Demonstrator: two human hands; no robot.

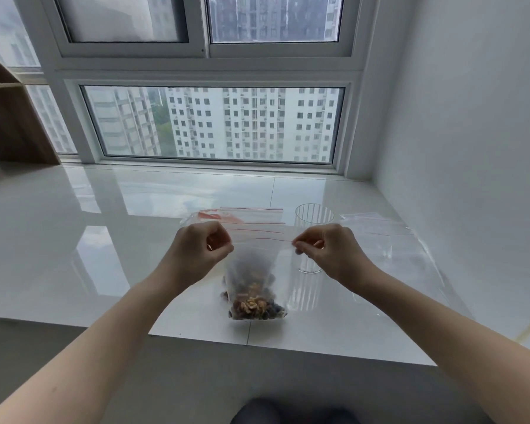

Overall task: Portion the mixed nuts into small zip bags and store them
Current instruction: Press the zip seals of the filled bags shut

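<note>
Beneath a high-rise window, a glossy white counter (74, 255) carries a bag of mixed nuts (254, 289). Left hand (196, 252) and right hand (331, 252) pinch its red-lined top corners taut, probably to seal it. Empty bags (377, 228) and a glass (314, 215) wait behind.

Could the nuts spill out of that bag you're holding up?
Maybe. Both hands, left and right, pinch only the top corners of the zip bag, so a slip could drop the nuts. I can't tell if the strip is sealed. The glass cup stands close behind the right hand and could get knocked.
</note>
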